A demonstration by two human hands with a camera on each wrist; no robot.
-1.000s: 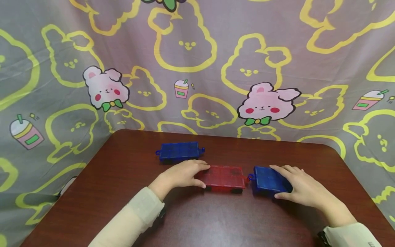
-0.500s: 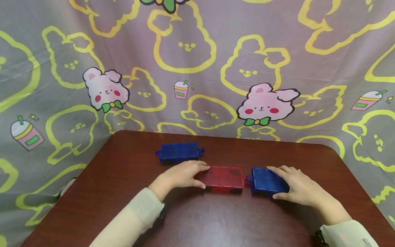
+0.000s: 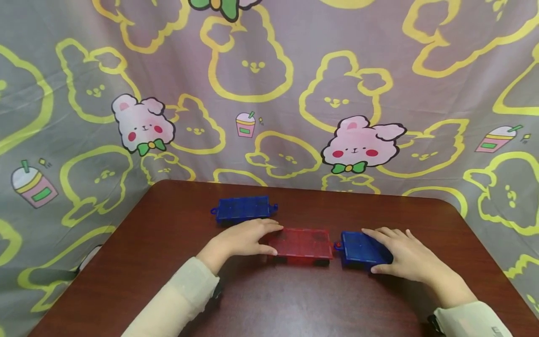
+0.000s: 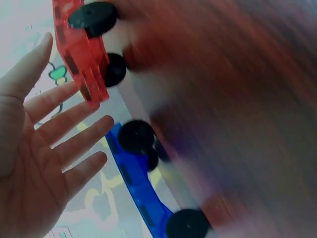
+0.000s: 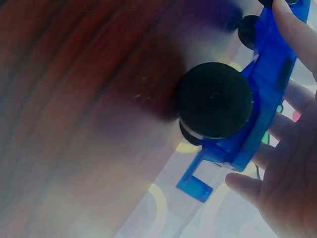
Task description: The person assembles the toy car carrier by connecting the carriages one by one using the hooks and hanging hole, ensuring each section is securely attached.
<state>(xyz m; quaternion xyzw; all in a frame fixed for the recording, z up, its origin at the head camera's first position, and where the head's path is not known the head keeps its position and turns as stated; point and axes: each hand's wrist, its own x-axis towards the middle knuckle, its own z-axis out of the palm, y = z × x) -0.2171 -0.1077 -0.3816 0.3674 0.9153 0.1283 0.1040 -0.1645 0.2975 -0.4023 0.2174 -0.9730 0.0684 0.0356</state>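
A red see-through toy wagon (image 3: 301,244) with black wheels stands mid-table. My left hand (image 3: 242,238) holds its left end, thumb at the near side and fingers at the far side. To the right, my right hand (image 3: 406,255) grips a blue toy wagon (image 3: 363,249) by its right end, thumb in front and fingers behind. The blue wagon's ring (image 3: 338,246) faces the red one, and a bit of red shows inside the ring. In the right wrist view, a large black wheel (image 5: 215,100) and a square blue hook (image 5: 194,186) show on the blue wagon.
A second blue toy wagon (image 3: 243,208) stands farther back, just behind the left hand, with a ring at one end and a hook at the other. The brown table (image 3: 307,299) ends at a printed curtain (image 3: 278,112) behind and at the sides.
The right hand has moved slightly left with its blue wagon, closing the distance to the red one. Red now shows inside the ring. The left hand and the red wagon have stayed nearly still.
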